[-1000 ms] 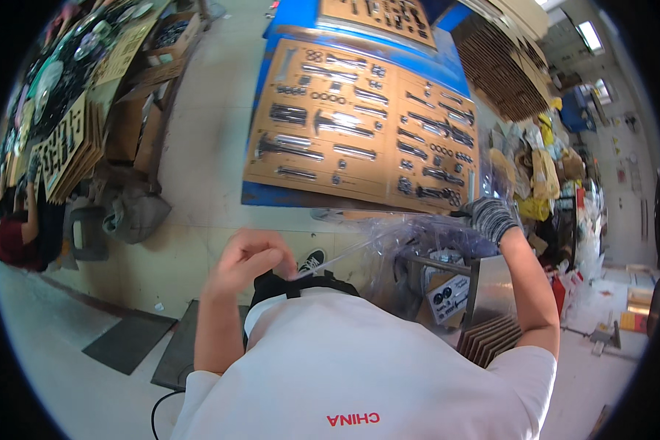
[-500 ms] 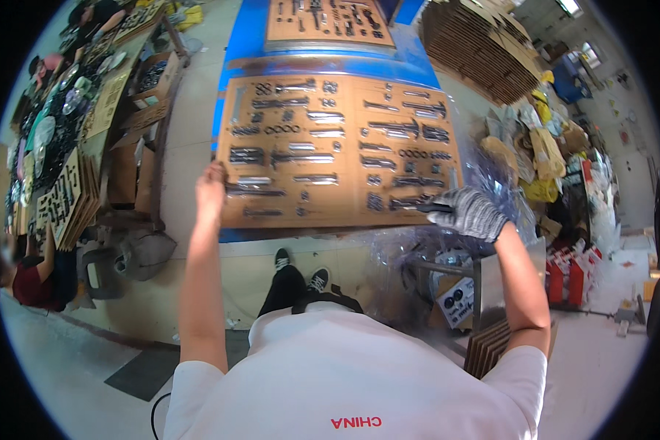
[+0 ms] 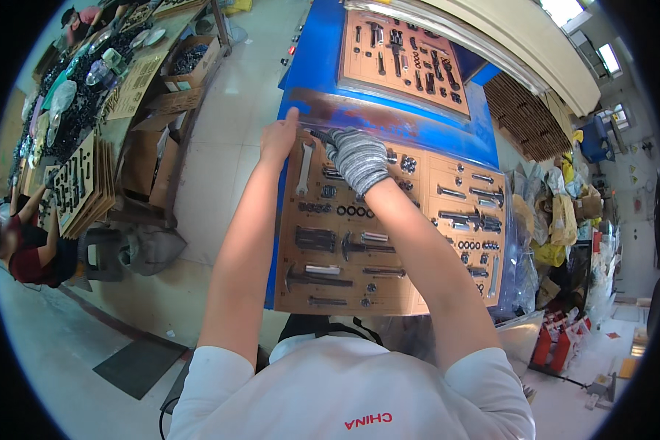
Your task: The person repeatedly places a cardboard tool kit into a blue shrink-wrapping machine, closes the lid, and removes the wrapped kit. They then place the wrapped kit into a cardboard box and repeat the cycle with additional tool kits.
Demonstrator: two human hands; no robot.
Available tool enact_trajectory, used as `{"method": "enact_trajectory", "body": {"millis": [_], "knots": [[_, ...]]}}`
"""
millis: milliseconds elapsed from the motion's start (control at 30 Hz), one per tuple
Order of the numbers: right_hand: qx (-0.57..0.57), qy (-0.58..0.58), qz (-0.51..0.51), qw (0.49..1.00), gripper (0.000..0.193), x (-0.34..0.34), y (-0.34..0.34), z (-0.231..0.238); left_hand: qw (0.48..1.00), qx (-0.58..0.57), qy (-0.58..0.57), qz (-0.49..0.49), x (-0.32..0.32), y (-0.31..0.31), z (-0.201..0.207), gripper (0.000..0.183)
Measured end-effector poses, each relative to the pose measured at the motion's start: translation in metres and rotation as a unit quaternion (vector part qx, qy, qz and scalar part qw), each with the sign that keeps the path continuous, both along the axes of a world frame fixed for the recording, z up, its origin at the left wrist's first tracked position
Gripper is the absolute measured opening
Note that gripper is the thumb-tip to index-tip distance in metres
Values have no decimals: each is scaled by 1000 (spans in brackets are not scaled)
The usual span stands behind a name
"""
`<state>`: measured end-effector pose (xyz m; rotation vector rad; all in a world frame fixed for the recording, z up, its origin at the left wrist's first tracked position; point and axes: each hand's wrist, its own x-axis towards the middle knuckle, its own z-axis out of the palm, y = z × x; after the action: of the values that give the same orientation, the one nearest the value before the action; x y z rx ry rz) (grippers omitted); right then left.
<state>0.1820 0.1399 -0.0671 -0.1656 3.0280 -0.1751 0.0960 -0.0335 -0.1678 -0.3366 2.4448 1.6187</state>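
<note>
head view: gloved right hand [image 3: 359,158] grips a dark object [image 3: 318,136] over the board [image 3: 392,293]; left hand's [image 3: 278,141] grip, beside it, unclear.

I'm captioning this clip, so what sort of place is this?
Probably a small packing workshop: a hardware board lies in front of the wearer, a stack of brown boards stands at the right, and a co-worker at the left is near heaped dark parts.

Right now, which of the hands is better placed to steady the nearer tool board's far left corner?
Probably the left hand: it is bare and beside that corner of the tool board. The gloved right hand reaches across the board, seemingly gripping a dark slim tool.
</note>
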Motion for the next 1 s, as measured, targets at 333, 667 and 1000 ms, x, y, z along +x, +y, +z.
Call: {"method": "enact_trajectory", "body": {"millis": [333,667,1000], "knots": [[-7,-52,4,999,42,-9,-2,9,994,33,97,-36,-11,-5,-9,25],[10,-5,1,1000,26,3,23,-5,996,29,79,-8,-4,0,12,24],[168,-53,-150,973,33,77,203,30,984,99,127,75,-4,20,40,20]]}}
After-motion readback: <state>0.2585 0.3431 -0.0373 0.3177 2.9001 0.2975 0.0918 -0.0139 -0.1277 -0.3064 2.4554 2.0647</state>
